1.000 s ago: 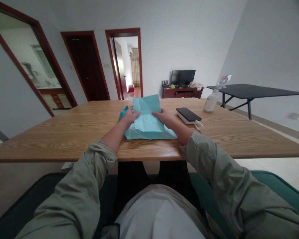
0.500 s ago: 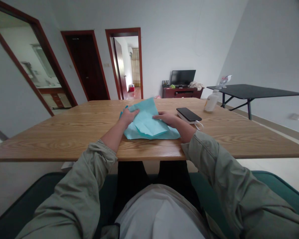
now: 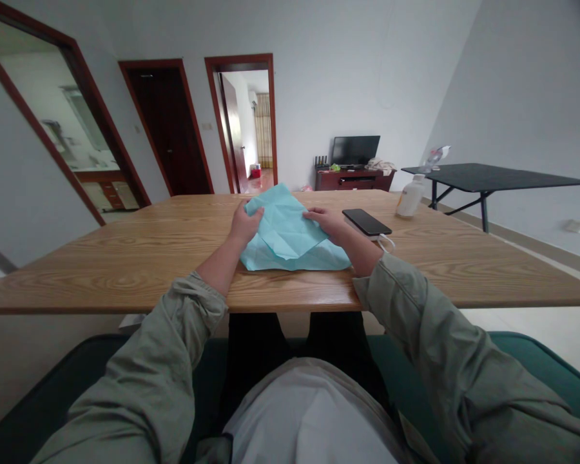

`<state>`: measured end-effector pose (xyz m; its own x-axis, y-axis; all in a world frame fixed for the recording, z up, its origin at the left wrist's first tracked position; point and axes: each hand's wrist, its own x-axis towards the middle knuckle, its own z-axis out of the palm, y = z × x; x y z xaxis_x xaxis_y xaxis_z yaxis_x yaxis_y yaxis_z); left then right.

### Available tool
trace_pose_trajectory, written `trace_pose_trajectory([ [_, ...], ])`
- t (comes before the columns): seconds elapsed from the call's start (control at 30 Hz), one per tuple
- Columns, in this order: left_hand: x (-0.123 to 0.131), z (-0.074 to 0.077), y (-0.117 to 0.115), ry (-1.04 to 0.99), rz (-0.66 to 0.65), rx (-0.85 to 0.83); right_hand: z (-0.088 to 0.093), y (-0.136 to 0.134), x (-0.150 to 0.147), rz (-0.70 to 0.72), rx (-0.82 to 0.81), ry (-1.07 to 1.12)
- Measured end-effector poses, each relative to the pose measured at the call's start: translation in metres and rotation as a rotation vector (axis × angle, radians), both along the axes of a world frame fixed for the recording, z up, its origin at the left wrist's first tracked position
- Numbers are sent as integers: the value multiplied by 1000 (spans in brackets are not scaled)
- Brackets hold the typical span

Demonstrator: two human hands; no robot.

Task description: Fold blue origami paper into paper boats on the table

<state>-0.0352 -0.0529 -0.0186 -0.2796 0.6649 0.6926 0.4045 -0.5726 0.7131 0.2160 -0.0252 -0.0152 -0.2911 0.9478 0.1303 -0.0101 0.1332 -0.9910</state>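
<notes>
The left hand [image 3: 245, 225], coming out of a rolled olive-green sleeve [image 3: 174, 335], stands on its edge with the fingers and thumb closed on the upper left part of a creased pale-blue paper sheet [image 3: 285, 241]. The sheet lies folded in layers on a long oak-grained wooden worktop [image 3: 125, 274], between the two hands and close to the near edge, with a pointed flap folded across its middle. The right hand [image 3: 326, 223] is unclenched, resting palm-down on the sheet's right side and pressing on the flap. Just beside it, a black smartphone [image 3: 366, 222] lies on a white power bank [image 3: 355, 225], with a thin white cable [image 3: 387, 241] looping off the end. Farther right, a white plastic bottle [image 3: 410, 196] stands upright near the worktop's far edge, and a black-topped side table [image 3: 488, 173] stands apart beyond it.
</notes>
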Motion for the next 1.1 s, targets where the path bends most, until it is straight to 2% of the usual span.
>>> trace_pose_trajectory([
  [0.07, 1, 3, -3, -12, -13, 20, 0, -1, 0, 17, -25, -22],
  [0.13, 3, 4, -6, -26, -97, -28, -2, -1, 0, 34, -31, -57],
  [0.37, 9, 1, -13, -191, -515, -332, -5, 3, -1, 2, -30, 12],
  [0.5, 7, 9, -26, -270, -823, -479, -6, 6, -1, 12, 0, 72],
  [0.6, 6, 13, -31, -291, -954, -582, -9, 8, 1, 12, 55, 66],
  [0.67, 9, 12, -30, -278, -941, -662, -10, 8, 2, 57, 91, 31],
  [0.77, 17, 4, -25, -139, -785, -791, -9, 3, 1, 105, 121, -5],
  [0.83, 22, 0, -22, -51, -732, -829, -6, -1, -1, 122, 117, 13],
  [1.0, 18, -1, -17, -149, -704, -670, 6, -9, -3, 51, 24, 115],
  [1.1, 11, -1, -17, -106, -647, -679, 11, -10, -1, 48, -94, 83],
])
